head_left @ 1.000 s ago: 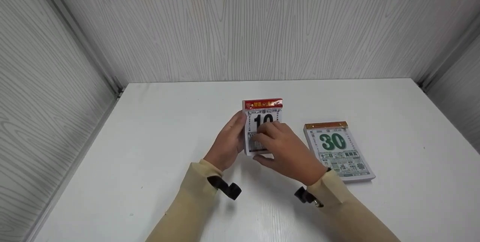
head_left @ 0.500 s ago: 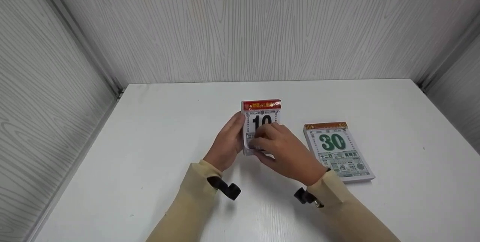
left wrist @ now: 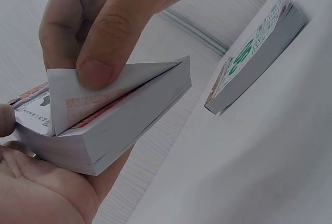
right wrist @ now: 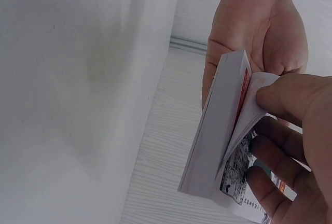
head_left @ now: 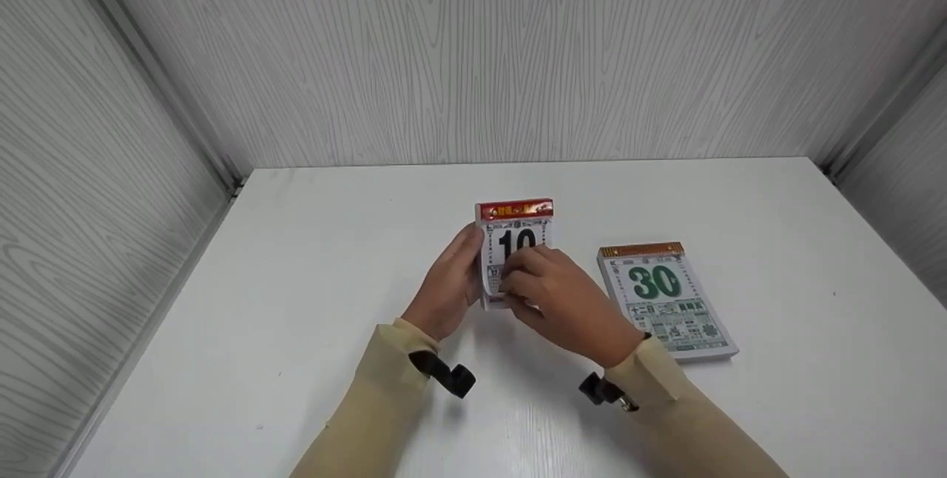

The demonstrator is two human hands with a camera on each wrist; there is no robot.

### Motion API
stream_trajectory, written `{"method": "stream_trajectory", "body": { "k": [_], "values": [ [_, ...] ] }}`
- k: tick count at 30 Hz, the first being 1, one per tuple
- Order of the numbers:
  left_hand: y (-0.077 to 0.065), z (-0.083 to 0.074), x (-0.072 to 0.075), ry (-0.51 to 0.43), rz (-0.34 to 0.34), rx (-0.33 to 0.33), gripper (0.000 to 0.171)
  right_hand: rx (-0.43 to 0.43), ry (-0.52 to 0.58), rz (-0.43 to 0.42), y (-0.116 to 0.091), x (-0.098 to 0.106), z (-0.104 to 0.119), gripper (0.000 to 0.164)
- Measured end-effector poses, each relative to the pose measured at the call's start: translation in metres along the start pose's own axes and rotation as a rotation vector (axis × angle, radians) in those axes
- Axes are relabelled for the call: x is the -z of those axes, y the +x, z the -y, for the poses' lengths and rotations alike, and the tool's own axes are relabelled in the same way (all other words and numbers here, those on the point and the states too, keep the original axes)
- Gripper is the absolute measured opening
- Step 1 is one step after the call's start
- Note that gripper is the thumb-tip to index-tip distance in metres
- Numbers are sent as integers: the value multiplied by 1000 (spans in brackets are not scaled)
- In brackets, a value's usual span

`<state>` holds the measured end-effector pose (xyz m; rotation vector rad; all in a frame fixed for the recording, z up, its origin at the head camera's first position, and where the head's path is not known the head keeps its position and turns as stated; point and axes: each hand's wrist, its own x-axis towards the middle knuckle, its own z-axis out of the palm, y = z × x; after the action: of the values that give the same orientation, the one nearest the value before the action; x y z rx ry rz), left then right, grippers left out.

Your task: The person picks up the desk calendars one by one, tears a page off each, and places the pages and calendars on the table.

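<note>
Grey wood-grained walls [head_left: 473,56] are set around a white surface [head_left: 222,315]. Above it, midway between its left and right edges and short of its far edge, a red-topped calendar [head_left: 503,245] showing a black 10 is held tilted. It is gripped from its left side by the left hand [head_left: 447,285], with the thumb laid at its edge and the palm kept beneath. At its bottom, loose paper [left wrist: 83,92] is pinched between the thumb and fingers of the right hand [head_left: 566,300], which are drawn narrow; how many sheets are lifted cannot be told. Red print is exposed underneath. Nearer the surface's right edge, an orange-topped calendar [head_left: 662,297] marked with a green 30 is laid flat, face up.
</note>
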<state>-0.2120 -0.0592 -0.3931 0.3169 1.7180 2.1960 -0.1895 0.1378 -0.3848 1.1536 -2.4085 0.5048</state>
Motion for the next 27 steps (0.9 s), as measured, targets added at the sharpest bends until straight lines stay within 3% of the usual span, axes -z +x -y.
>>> {"method": "stream_trajectory", "body": {
  "k": [11,19,27],
  "values": [
    [1,0,0,-26,6,4,61,-74,92,-47,-1,2,1,17],
    [0,1,0,-44,73,-40,59,-223,211,-27,-1,7,6,16],
    [0,1,0,-59,70,-46,59,-286,284,-59,-1,7,5,12]
  ]
}}
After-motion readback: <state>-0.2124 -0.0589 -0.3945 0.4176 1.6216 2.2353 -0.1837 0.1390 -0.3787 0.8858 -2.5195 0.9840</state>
